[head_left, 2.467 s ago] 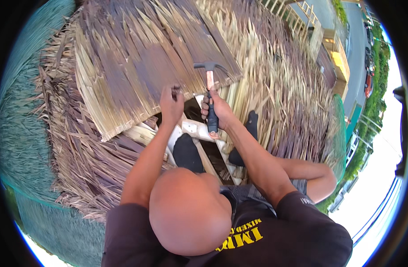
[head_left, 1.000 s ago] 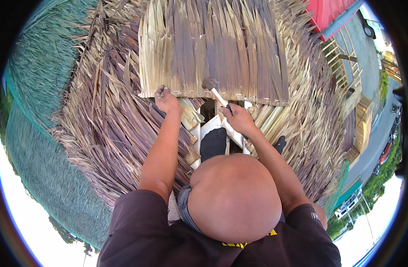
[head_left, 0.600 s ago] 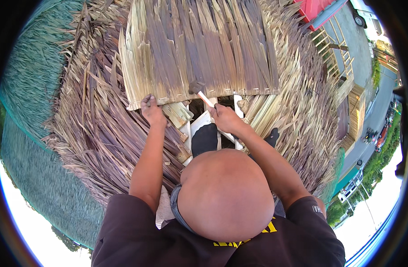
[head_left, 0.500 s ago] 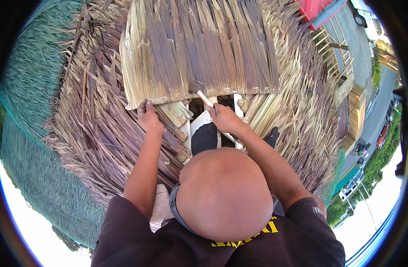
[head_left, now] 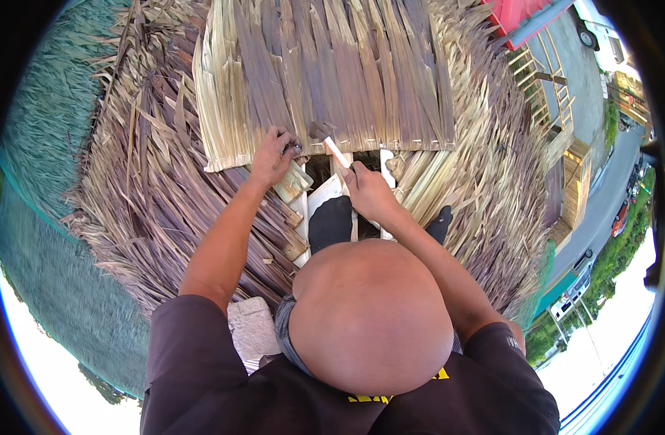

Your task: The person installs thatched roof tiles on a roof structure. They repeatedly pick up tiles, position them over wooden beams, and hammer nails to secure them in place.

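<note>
— Left hand (head_left: pixel 273 154) pinching a nail at the edge of the thatch panel (head_left: pixel 325 72); right hand (head_left: pixel 369 192) wrapped around the hammer (head_left: pixel 331 143).

— Risky: could glance off, strike fingers.

Single fisheye head view, looking steeply down from close above a bald head (head_left: pixel 369 315), thatch roof (head_left: pixel 332 72) toward 12 o'clock, street at 3 o'clock.

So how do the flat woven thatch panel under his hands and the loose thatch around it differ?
The woven thatch panel lies flat, its leaves straight and parallel with one even lower edge; the loose thatch is ragged, splaying at many angles. The panel looks paler and yellower along its left edge. Both are dried palm leaf.
</note>
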Demonstrator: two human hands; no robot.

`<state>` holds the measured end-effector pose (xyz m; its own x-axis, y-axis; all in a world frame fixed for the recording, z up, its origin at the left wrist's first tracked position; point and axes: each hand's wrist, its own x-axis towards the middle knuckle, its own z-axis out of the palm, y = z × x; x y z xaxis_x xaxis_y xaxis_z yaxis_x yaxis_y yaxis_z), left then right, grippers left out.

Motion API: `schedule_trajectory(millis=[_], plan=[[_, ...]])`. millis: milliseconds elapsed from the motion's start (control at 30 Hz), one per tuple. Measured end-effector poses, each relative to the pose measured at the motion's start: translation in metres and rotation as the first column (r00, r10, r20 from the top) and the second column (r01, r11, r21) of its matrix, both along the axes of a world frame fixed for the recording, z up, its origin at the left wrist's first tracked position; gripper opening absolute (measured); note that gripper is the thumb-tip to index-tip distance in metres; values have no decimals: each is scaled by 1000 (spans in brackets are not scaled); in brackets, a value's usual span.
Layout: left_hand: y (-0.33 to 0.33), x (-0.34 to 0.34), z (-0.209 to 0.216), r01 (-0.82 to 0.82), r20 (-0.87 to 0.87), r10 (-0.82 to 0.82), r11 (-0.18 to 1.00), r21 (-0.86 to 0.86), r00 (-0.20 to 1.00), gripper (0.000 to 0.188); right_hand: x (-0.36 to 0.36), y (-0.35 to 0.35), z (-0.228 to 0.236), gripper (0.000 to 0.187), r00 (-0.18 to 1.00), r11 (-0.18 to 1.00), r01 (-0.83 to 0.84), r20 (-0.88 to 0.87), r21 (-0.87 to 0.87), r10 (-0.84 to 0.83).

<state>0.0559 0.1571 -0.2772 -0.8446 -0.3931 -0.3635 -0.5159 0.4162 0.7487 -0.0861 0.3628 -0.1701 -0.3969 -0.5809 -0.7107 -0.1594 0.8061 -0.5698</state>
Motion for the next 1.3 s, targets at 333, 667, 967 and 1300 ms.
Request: schedule_trajectory(millis=[333,667,967,1300], plan=[[-4,6,-10,130,-97,-141,985,-116,985,18,7,0,9,29,984,982,-161,-97,-99,152],[-8,3,-9,184,-21,-185,982,-42,983,21,3,-10,19,27,988,991,-132,-88,-11,131],[-14,0,-20,-28,-168,30,1000,10,985,50,-4,-14,17,30,964,969,-229,-116,89,238],[-19,-3,-15,18,-162,-16,1000,9,987,51,-6,-3,5,45,988,989,-144,-50,33,145]])
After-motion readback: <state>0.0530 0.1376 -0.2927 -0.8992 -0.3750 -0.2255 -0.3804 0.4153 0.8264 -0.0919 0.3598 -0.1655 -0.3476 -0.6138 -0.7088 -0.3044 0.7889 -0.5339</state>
